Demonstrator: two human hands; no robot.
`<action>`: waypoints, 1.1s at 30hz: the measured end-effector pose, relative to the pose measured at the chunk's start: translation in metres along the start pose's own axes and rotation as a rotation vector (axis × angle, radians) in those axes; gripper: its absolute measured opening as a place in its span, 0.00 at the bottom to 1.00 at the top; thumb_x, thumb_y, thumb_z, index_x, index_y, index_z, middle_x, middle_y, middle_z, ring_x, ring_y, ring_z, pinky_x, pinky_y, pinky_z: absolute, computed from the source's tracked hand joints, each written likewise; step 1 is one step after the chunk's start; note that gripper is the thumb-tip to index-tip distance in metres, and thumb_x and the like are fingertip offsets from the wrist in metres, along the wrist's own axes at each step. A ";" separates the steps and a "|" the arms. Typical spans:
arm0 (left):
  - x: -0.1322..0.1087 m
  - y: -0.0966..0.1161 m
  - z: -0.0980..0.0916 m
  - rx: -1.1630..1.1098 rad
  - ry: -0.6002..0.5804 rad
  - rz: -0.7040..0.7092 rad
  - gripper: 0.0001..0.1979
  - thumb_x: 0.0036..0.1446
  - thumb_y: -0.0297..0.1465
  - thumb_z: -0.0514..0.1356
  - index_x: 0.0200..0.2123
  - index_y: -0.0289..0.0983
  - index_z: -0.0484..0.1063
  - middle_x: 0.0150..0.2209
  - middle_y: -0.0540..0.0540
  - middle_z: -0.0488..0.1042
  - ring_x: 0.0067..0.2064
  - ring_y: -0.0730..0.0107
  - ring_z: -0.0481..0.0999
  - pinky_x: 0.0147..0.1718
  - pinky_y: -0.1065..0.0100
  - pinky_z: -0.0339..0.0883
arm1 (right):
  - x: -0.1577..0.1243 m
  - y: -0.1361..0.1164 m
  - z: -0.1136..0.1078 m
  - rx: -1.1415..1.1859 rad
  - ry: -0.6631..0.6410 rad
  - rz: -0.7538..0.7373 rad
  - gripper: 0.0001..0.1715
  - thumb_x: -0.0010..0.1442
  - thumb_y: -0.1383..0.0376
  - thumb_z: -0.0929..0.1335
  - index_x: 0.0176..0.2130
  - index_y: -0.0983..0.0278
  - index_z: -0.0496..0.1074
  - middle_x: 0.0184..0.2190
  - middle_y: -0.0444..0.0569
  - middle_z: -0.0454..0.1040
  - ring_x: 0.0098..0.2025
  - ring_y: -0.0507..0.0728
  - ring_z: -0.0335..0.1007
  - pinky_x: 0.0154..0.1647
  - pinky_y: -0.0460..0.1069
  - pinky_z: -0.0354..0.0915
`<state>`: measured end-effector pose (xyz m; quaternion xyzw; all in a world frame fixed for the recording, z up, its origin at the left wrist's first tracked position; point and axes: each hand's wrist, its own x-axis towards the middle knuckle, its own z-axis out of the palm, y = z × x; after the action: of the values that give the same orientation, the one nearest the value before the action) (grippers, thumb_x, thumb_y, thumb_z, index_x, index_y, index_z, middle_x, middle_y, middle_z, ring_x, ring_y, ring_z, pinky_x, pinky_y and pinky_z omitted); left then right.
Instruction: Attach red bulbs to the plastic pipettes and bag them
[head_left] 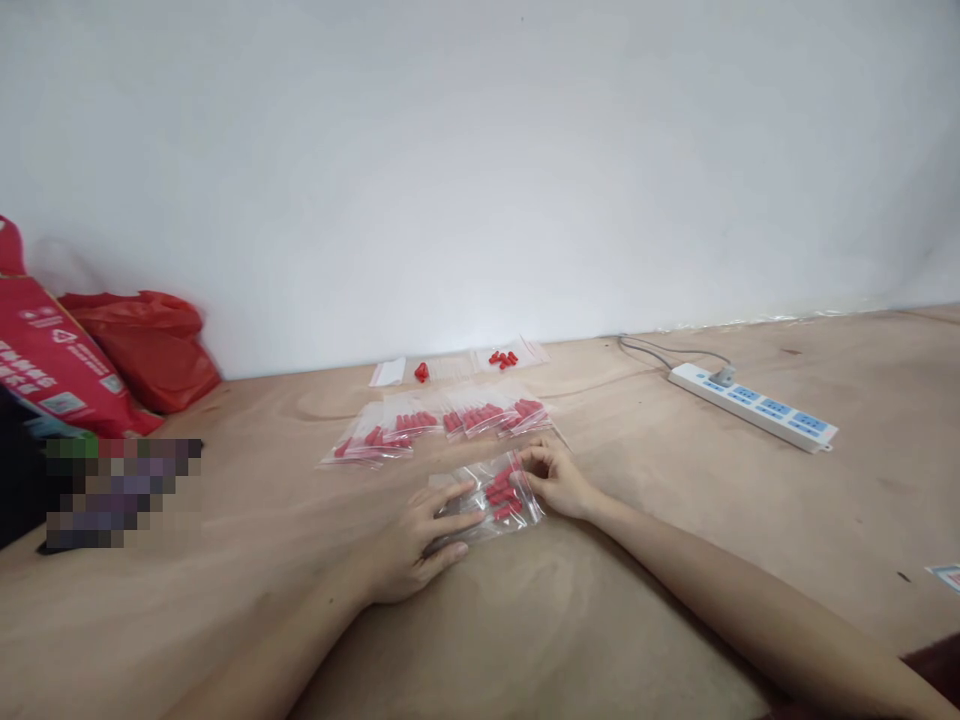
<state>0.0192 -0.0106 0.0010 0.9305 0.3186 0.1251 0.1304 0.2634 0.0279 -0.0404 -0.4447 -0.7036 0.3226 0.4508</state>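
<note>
A clear zip-lock bag [487, 526] with several small red cylindrical pieces [501, 492] inside lies flat on the wooden table in front of me. My left hand [424, 540] rests on the bag's left part, its fingers spread out. At the right edge, by the red zip strip, my right hand [553, 478] pinches the bag between thumb and fingers. Just beyond my hands, several filled zip-lock bags [409, 424] overlap in a row, each with red pieces in it.
By the wall, loose red pieces [421, 373] sit between small plastic bags, and more red pieces [503, 359] lie on a bag. A white power strip [754, 405] with a plugged-in cord is on the right. Red plastic bags [154, 345] and a blurred dark object [124, 495] are at left.
</note>
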 end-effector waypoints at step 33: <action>-0.002 -0.007 0.003 -0.014 -0.069 -0.001 0.23 0.59 0.33 0.50 0.58 0.46 0.52 0.57 0.48 0.60 0.59 0.58 0.55 0.54 0.52 0.53 | 0.019 -0.006 -0.087 -0.674 -0.148 0.616 0.29 0.44 0.64 0.69 0.47 0.67 0.62 0.39 0.56 0.72 0.36 0.59 0.69 0.28 0.47 0.59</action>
<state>0.0152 -0.0072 -0.0043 0.9331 0.3136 0.0951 0.1481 0.3376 0.0476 0.0054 -0.7305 -0.6345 0.2259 0.1127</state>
